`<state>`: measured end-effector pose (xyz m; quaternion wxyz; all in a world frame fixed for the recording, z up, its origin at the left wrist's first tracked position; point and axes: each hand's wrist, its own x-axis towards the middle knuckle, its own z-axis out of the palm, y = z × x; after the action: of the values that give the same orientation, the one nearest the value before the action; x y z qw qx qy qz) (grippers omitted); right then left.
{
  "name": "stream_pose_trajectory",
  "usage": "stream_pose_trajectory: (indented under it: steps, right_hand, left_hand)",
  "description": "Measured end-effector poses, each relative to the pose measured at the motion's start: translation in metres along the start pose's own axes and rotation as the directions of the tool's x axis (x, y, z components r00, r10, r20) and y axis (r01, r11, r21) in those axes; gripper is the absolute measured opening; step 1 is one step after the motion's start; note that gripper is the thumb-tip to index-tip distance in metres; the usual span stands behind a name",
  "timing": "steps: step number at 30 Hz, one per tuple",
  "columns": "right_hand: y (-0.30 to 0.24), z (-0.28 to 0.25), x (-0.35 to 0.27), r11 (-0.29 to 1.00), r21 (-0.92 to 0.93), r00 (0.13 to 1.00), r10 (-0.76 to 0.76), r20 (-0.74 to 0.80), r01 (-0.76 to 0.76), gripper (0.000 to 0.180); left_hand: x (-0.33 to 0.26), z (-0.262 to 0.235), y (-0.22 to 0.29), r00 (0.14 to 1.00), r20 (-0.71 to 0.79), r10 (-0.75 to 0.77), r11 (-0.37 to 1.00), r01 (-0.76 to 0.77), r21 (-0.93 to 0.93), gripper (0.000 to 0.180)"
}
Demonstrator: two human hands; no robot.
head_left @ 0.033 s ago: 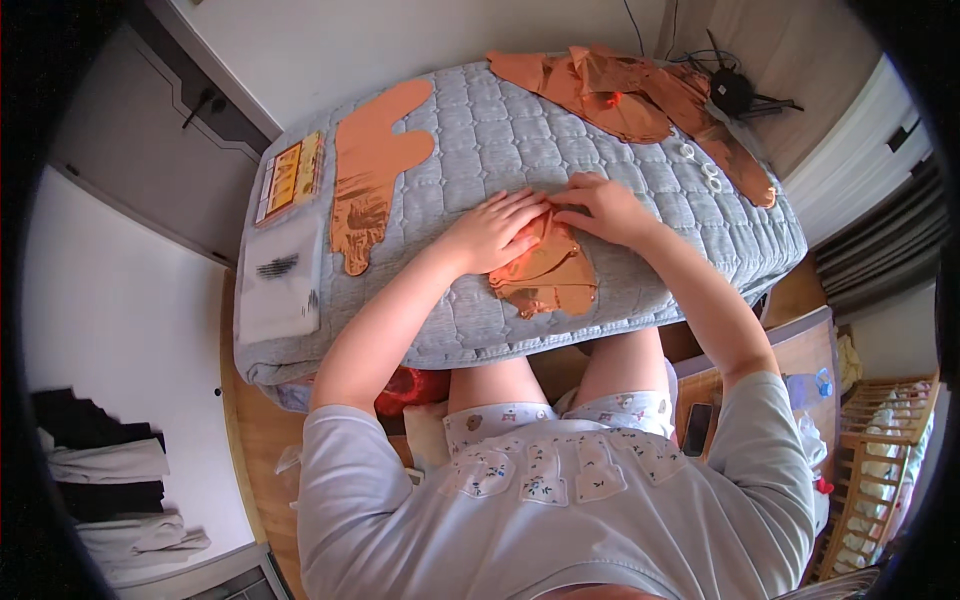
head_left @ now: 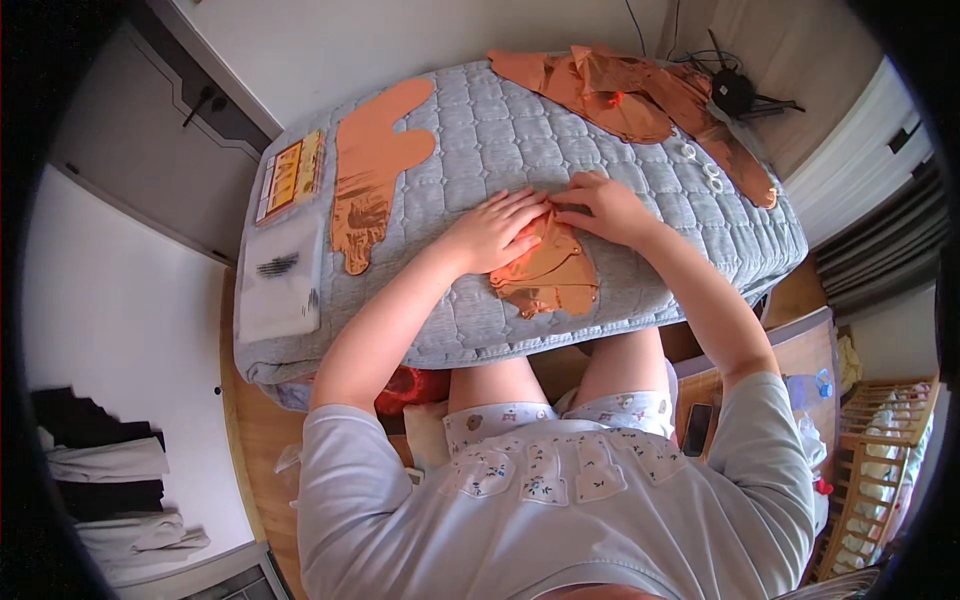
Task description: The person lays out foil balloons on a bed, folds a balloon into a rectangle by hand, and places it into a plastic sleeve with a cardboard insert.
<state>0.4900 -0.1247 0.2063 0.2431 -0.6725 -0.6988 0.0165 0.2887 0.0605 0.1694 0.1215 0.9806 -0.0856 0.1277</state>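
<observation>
**Small foil balloon under both hands: flat left, fussy right**

Driving this from afar, so here's my read, big stuff first. Everything's spread on a grey quilted bed (head_left: 472, 140). A crumpled foil pile (head_left: 640, 122) sits at the far right, and a long flat foil balloon (head_left: 380, 140) lies off to the left. The one that matters, a small copper foil balloon (head_left: 555, 268), is at the near edge, right in front of the lap.

My left hand (head_left: 495, 232) is spread flat over its upper left side, fingers straight. My right hand (head_left: 612, 212) has its fingers curled close to the thumb at the top edge; can't tell if it's truly pinching.

To do this well, I'd let the left palm be the anchor, work only with the right fingertips, and smooth creases outward in light strokes. Foil this thin probably tears if you yank it or dig a nail in.

Containers: the slatted wooden crib (head_left: 862, 436) off the bed holds pale cloth. On the bed's left side, a clear plastic sleeve (head_left: 270, 305) shows dark marks, print or contents, no idea. Smaller yellow-and-red packet (head_left: 290, 180) above it: can't tell what's inside.
</observation>
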Motion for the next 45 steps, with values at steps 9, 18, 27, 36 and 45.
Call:
stream_pose_trajectory:
  steps: [9,18,27,36,45]
  right_hand:
    - [0.019,-0.002,-0.004,1.000,-0.003,1.000,-0.022,0.012,0.022,0.033]
    - [0.001,-0.007,-0.014,0.969,-0.011,0.967,-0.247,-0.066,0.247,0.029]
    - [-0.003,0.002,-0.001,0.963,0.202,0.983,-0.163,-0.087,0.177,0.027]
    - [-0.008,0.001,-0.008,0.942,0.326,0.995,-0.057,-0.083,0.081,0.027]
    - [-0.009,0.006,-0.009,0.956,0.286,0.994,-0.035,-0.101,0.062,0.022]
  left_hand:
    - [0.002,-0.001,0.000,0.998,0.059,0.017,0.998,-0.020,0.062,0.066]
    - [0.002,-0.002,0.000,0.998,0.066,-0.001,0.998,-0.003,0.068,0.066]
    - [0.003,-0.003,0.002,0.994,0.109,-0.028,0.996,0.019,0.086,0.064]
    - [0.002,-0.005,0.003,0.993,0.112,-0.038,0.997,0.030,0.071,0.062]
    - [0.002,0.001,-0.004,0.999,-0.003,0.037,0.998,-0.037,0.046,0.061]
